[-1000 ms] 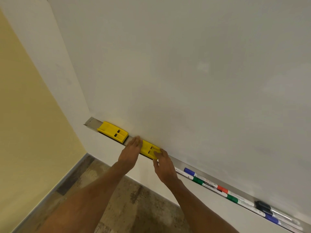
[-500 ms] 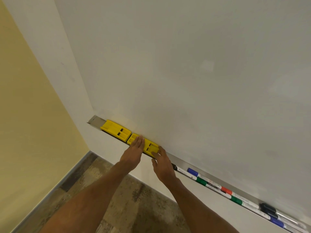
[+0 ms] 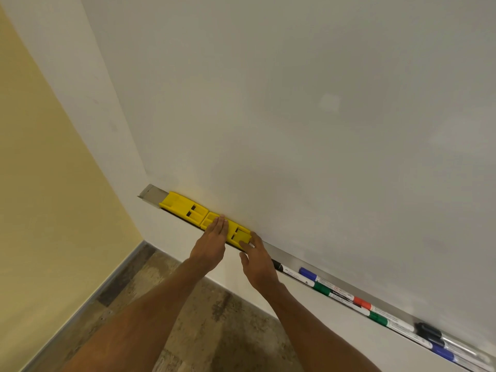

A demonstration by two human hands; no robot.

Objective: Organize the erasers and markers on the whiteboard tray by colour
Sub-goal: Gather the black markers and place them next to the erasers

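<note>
Floor: brown mottled flooring (image 3: 214, 318) is showing at the bottom, under both bare forearms.
Right hand: the right hand (image 3: 259, 257) is reaching to the tray with its fingers straight and thumb spread. The fingertips are touching the right end of the nearer eraser, and the hand is grasping nothing.
Left hand: the left hand (image 3: 212, 237) is lying flat with its fingers straight and close together. They are resting across the top of the same eraser near its left half, pressing rather than gripping.
Nearer eraser: the right yellow eraser (image 3: 237, 233) is sitting in the tray between the two hands, its left end touching the other eraser.
Farther eraser: the left yellow eraser (image 3: 183, 208) is lying in the tray near its left end, with no hand on it.
Markers: a black-ended marker (image 3: 277, 264) is lying just beside the right hand. A row of markers (image 3: 335, 288) is running on to the right along the tray, showing blue, green, red, green, black and blue caps.
Tray: the metal tray (image 3: 150, 193) is showing a bare stretch at its far left end.
Board: the whiteboard (image 3: 295, 116) is rising behind the tray.
Side wall: a yellow wall (image 3: 40, 183) is standing at the left.
</note>
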